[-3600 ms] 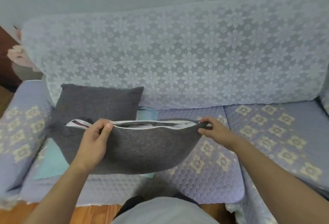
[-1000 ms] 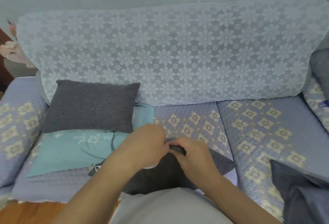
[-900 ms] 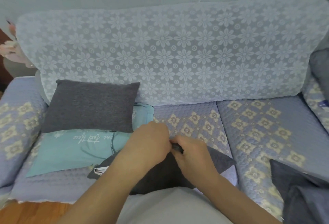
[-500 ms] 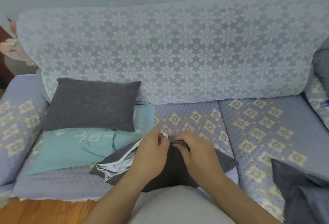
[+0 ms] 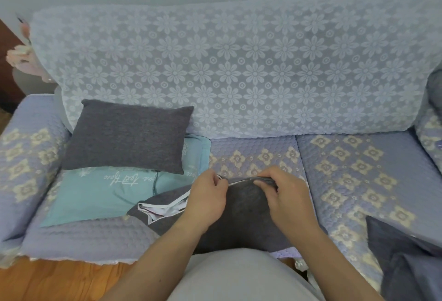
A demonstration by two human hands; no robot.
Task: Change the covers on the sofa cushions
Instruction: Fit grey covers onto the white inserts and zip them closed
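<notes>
A dark grey cushion (image 5: 241, 219) lies on the sofa seat right in front of me, its cover gaping at the left end, where white lining (image 5: 165, 208) shows. My left hand (image 5: 209, 196) pinches the cover's top edge at the zip line. My right hand (image 5: 284, 193) grips the same edge a little to the right, fingers curled over the grey fabric. A second grey cushion (image 5: 126, 135) leans against the sofa back at the left. Under it lies a flat teal cover (image 5: 95, 195) with white lettering.
The sofa (image 5: 346, 166) has a quilted lilac seat with beige flowers and a white lace throw (image 5: 227, 68) over its back. Dark grey fabric (image 5: 406, 260) is heaped at the bottom right. Wooden floor (image 5: 59, 279) shows at the lower left.
The cushion came down from mid-air onto the seat. In the last second my left hand slid left along the top edge, and the white lining at the left end came into view.
</notes>
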